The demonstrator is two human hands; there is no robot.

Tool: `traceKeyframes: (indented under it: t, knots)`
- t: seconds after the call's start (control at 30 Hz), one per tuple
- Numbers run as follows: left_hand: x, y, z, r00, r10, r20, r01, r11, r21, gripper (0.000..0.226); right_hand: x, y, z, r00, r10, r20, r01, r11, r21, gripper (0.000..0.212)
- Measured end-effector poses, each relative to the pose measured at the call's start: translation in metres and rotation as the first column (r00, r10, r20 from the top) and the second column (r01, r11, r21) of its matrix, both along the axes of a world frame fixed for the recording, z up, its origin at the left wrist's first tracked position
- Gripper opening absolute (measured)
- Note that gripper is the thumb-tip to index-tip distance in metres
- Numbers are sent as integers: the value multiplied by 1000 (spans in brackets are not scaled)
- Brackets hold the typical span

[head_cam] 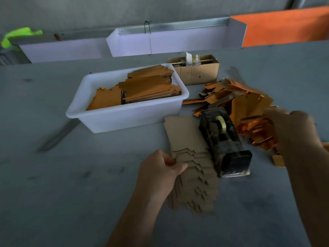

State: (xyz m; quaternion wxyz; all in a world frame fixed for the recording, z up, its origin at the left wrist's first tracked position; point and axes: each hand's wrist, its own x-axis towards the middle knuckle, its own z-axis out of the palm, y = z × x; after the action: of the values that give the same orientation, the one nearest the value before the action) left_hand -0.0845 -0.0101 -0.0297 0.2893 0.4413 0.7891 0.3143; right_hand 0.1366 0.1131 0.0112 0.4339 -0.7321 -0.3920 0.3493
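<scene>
Gripping fanned stack of brown card blanks [192, 177] w/ left hand [160, 168], thumb over its top edge. Far end lying on grey table [71, 175], right beside black tape dispenser [224, 139]. Right hand [293, 129] blurred at pile of shiny gold pieces [249, 102], well to the right; can't tell if grasping. Behind: white tub [124, 120] w/ orange card stacks [151, 86], cardboard box [197, 73] just beyond.
</scene>
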Motion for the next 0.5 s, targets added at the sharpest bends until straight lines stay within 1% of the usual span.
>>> traceKeyframes:
  t: [0.03, 0.07, 0.1, 0.17, 0.2, 0.27, 0.3, 0.33, 0.37, 0.4, 0.43, 0.47, 0.5]
  knots:
    - [0, 2, -1, 1000, 6, 23, -6, 1000, 1, 29, 1, -2, -1, 996, 3, 88, -1, 1000, -23, 47]
    - [-1, 3, 0, 999, 9, 44, -8, 1000, -7, 33, 1, -6, -2, 989, 9, 148, -7, 1000, -14, 54]
    - [-1, 5, 1, 998, 6, 69, -5, 1000, -18, 44, 1, -10, -4, 981, 20, 192, -23, 1000, 13, 57]
    - [-2, 11, 4, 994, -6, 109, 11, 999, -48, 63, -3, -22, -3, 953, 76, 294, -97, 994, 58, 53]
    - [-3, 14, 4, 996, -16, 93, 22, 998, -65, 63, -6, -30, -2, 932, 102, 348, -142, 986, 91, 50]
    - [-3, 18, 2, 998, -57, 12, 57, 995, -82, 51, -18, -52, 1, 869, 131, 477, -269, 934, 234, 42]
    - [-4, 19, 0, 997, -76, -13, 75, 995, -72, 48, -27, -66, 4, 829, 141, 542, -356, 879, 317, 39]
    - [-5, 21, -2, 996, -89, -6, 88, 994, -68, 47, -38, -80, 6, 777, 160, 608, -459, 806, 374, 35]
    - [-7, 22, -4, 995, -94, 31, 96, 992, -76, 46, -49, -93, 4, 702, 173, 691, -565, 726, 392, 32]
    - [-9, 24, -4, 992, -91, 84, 98, 991, -87, 46, -57, -101, -2, 609, 158, 777, -651, 659, 376, 29]
    - [-11, 25, -2, 988, -74, 138, 88, 991, -98, 48, -62, -105, -10, 520, 136, 843, -707, 623, 335, 29]
    - [-12, 27, 0, 984, -42, 176, 60, 993, -97, 51, -66, -106, -16, 450, 138, 882, -736, 617, 279, 30]
    - [-13, 29, 1, 984, -16, 175, 31, 996, -83, 54, -67, -105, -22, 403, 159, 901, -748, 624, 225, 31]
